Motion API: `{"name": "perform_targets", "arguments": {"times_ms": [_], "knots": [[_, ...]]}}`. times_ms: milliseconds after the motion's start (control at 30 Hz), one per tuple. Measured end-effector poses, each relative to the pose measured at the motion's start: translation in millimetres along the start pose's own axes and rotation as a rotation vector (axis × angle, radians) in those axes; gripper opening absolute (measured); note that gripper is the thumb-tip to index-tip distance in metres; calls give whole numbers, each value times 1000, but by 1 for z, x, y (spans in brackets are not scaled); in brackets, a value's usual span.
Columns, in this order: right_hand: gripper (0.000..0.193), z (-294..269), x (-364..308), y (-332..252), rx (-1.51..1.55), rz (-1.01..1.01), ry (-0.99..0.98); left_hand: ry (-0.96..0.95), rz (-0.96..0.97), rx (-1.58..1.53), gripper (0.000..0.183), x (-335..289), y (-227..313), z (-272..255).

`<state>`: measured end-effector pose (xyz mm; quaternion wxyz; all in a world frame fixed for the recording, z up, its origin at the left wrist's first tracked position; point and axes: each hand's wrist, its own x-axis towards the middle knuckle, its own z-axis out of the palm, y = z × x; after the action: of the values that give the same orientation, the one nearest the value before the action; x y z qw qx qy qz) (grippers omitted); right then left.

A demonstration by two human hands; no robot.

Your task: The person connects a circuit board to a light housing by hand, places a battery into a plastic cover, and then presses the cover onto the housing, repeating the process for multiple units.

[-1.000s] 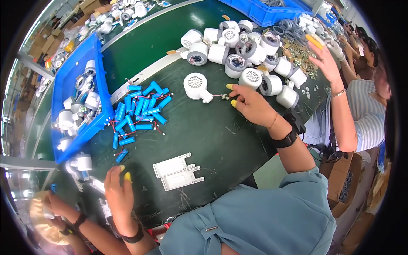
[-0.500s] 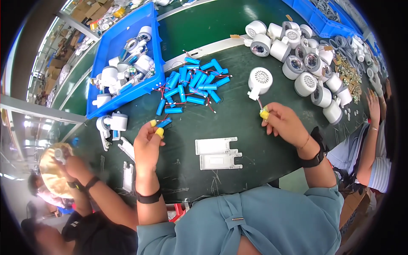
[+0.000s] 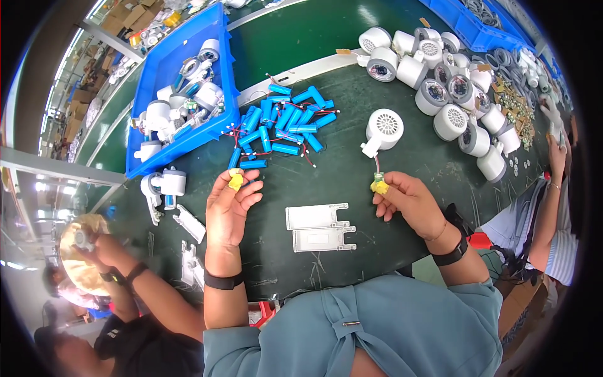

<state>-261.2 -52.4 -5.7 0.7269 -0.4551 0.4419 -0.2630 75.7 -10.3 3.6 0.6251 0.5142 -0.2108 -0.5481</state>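
Note:
My right hand (image 3: 408,204), its fingertips in yellow covers, pinches a small green circuit board (image 3: 378,178). Wires run from the board up to a round white fan head (image 3: 384,129) with a slotted grille, lying on the table. My left hand (image 3: 229,210) is raised just below the pile of blue battery cells (image 3: 286,149), its yellow-covered thumb and index finger pressed together. Whatever they pinch is hidden. Between my hands, closer to me, lie two flat white plastic covers (image 3: 317,217), side by side.
A blue bin (image 3: 235,88) of white assemblies stands at the left back. Many fan heads (image 3: 450,122) are heaped at the right, beside small boards (image 3: 515,113). White parts (image 3: 188,223) lie left of my left hand. Co-workers' arms (image 3: 157,283) show on both sides.
My left hand has risen and turned palm up; the blue cell by its fingertips is out of sight. My right hand has moved slightly left and down with the board, now more visible.

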Motion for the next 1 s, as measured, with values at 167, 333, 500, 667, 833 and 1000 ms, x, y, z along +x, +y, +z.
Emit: {"name": "perform_targets", "arguments": {"times_ms": [167,333,500,667,833,1000], "knots": [[19,3,2,2,-13,43,-18,-193,-50,232,17,-7,-12,26],[19,10,6,3,35,29,-122,-409,-26,727,22,-17,-38,73],[19,9,5,3,-40,36,-121,-536,273,899,22,-16,-51,102],[18,9,6,3,-49,31,-124,-528,239,882,20,-15,-56,104],[17,10,6,4,-46,14,-105,-526,233,842,19,-16,-58,106],[15,15,5,6,-61,6,-63,-514,333,916,15,-20,-59,108]]}}
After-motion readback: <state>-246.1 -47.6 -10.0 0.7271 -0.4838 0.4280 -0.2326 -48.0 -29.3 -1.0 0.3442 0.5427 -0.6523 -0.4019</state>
